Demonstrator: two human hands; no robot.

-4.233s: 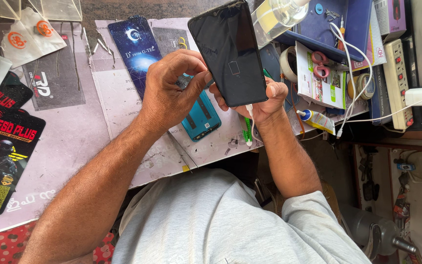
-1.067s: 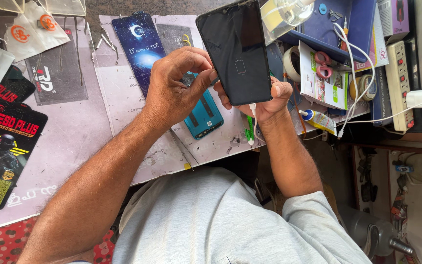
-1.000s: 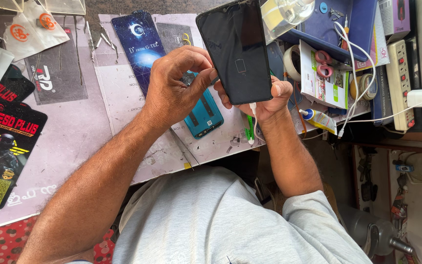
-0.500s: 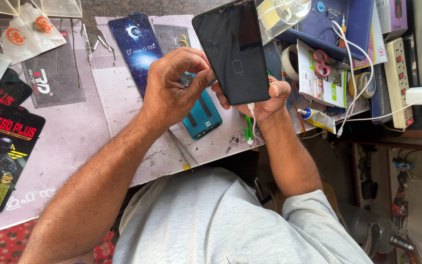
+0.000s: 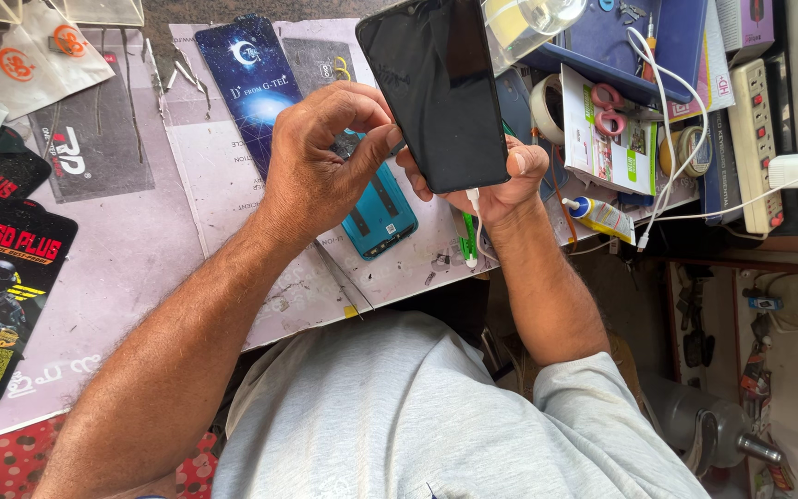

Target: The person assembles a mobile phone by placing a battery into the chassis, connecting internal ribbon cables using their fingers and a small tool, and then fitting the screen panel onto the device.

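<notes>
My right hand (image 5: 496, 180) grips a black smartphone (image 5: 436, 88) from beneath and holds it tilted above the table, its screen dark. My left hand (image 5: 325, 157) pinches at the phone's lower left edge with thumb and fingertips. Under my left hand a teal phone back cover (image 5: 382, 211) lies flat on the table mat (image 5: 223, 185). A green-handled tool (image 5: 466, 248) and a thin white cable lie just below my right hand.
Phone accessory packs lie on the mat: a blue one (image 5: 256, 83) and a black one (image 5: 6, 286). Tweezers (image 5: 177, 69) lie at the back. To the right are a tape roll (image 5: 547, 106), pink-handled scissors (image 5: 607, 106), a glue tube (image 5: 602, 217), a power strip (image 5: 755, 139) and a white charger (image 5: 796, 171).
Both hands keep the same hold. The phone has shifted only slightly, and a faint mark seen on its screen a second ago no longer shows.
</notes>
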